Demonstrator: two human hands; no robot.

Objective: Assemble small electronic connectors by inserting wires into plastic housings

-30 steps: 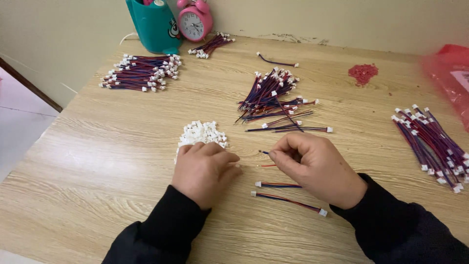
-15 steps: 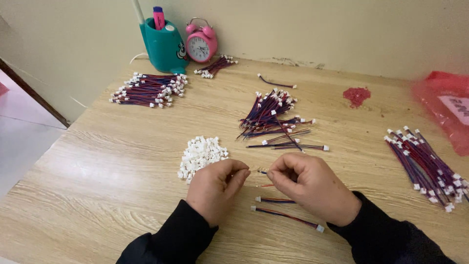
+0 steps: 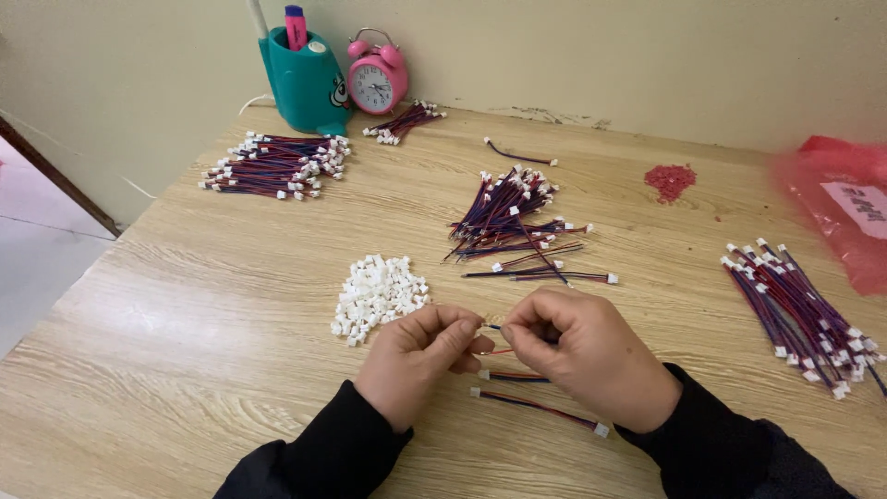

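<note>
- Left hand (image 3: 420, 356) and right hand (image 3: 582, 346) are meeting over the desk (image 3: 185, 370), fingers pinching a short wire lead (image 3: 494, 326).
- White connector pile (image 3: 377, 294) is lying just left of the hands.

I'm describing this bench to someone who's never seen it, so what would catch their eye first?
First, the two hands meeting at the near edge: the left hand and right hand pinch a thin red and blue wire between them. Just beyond the left hand lies a heap of small white connectors. Bundles of red and blue wires are spread over the wooden table, and a pink alarm clock stands by the wall.
</note>
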